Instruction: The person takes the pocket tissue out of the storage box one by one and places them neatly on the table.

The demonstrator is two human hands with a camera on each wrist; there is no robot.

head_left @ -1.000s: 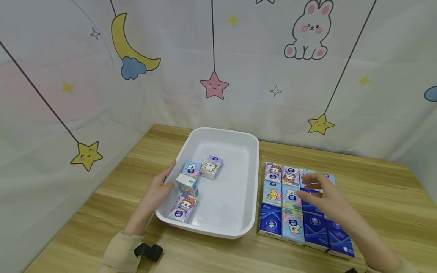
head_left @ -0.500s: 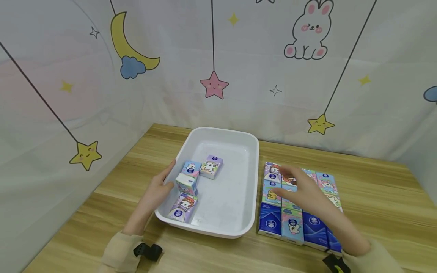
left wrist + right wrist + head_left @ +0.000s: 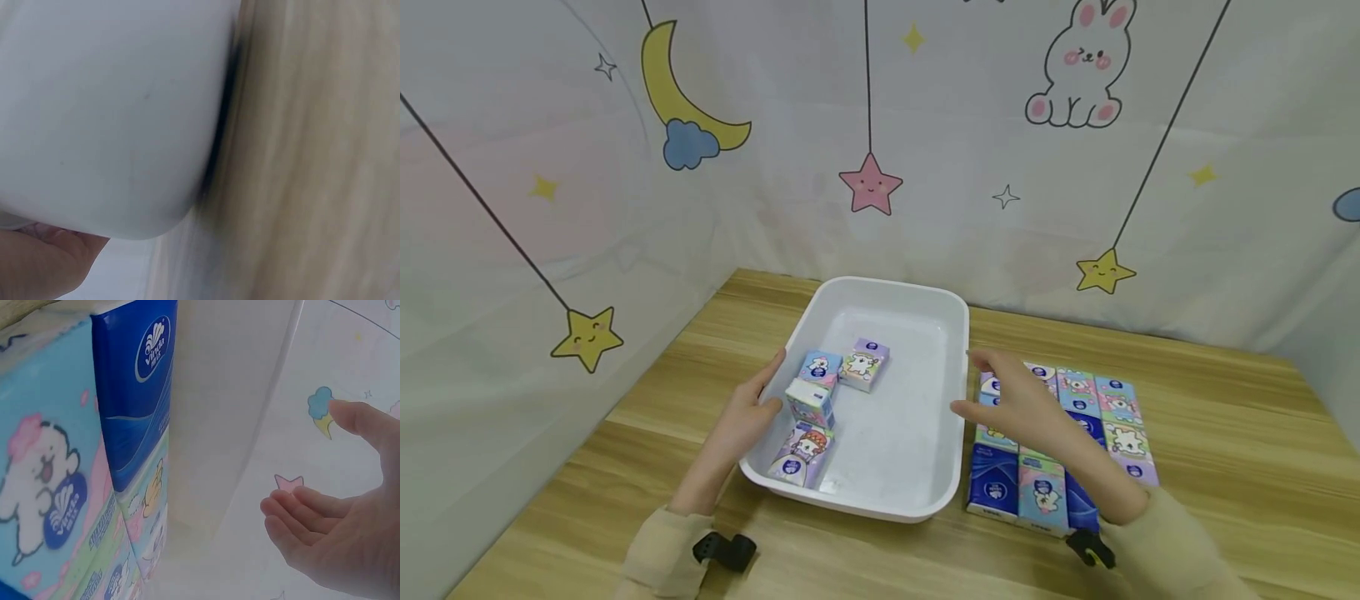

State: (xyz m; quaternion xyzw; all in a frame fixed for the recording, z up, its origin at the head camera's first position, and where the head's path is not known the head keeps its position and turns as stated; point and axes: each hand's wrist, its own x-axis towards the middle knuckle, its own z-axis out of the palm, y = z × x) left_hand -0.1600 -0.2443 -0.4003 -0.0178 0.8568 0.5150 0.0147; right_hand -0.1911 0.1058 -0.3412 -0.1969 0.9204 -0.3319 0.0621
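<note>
A white plastic tray (image 3: 891, 492) lies on the table with several small tissue packs in it. My left hand (image 3: 741, 429) grips its left rim; the left wrist view shows that hand (image 3: 47, 262) at the wall's edge. Inside the tray, a purple tissue pack (image 3: 801, 457), a tissue pack standing on its side (image 3: 811, 407) and a blue tissue pack (image 3: 820, 367) line the left. Another tissue pack (image 3: 863, 367) lies beside them. My right hand (image 3: 1022, 408) hovers by the tray's right rim, thumb and fingers apart. In the right wrist view that hand (image 3: 344, 531) holds nothing.
Right of the tray, cartoon and dark blue tissue packs (image 3: 1043, 497) lie in close rows, partly hidden under my right forearm. The wooden table (image 3: 1240, 433) meets a white cloth backdrop (image 3: 947, 225) with printed stars behind and at the left.
My right hand has moved left from over the rows of tissue packs to the tray's right rim, fingers still apart. My left hand and the tray stay in place.
</note>
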